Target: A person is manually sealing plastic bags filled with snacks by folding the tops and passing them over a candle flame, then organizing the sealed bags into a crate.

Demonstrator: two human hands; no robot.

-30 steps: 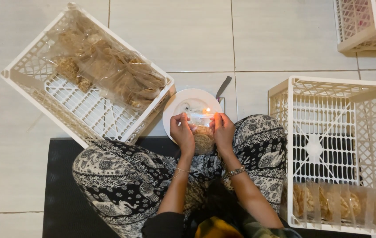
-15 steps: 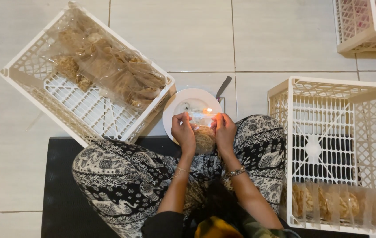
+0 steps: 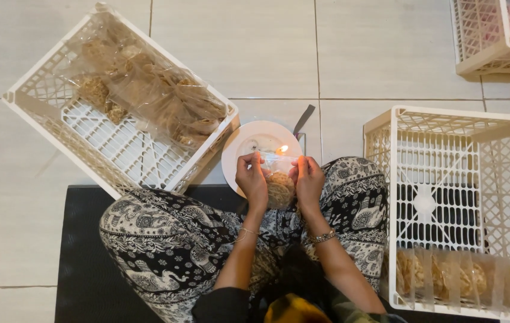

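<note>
Clear plastic bag [image 3: 279,179] of round, rough brown crackers hangs upright between both hands, its top edge just under a small flame [image 3: 282,149]. Left hand [image 3: 251,178] and right hand [image 3: 309,179] each pinch an upper corner. Beyond them sits a smooth white plate [image 3: 237,157].

Black-and-white elephant-print trousers [image 3: 165,239], beaded bracelet [image 3: 323,237] on right wrist, thin chain [image 3: 246,232] on left

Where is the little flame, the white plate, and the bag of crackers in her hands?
little flame [image 3: 282,149], head view, on the bright glow.
white plate [image 3: 237,157], head view, on its bare left rim.
bag of crackers [image 3: 279,188], head view, on the crackers between both hands.
</note>
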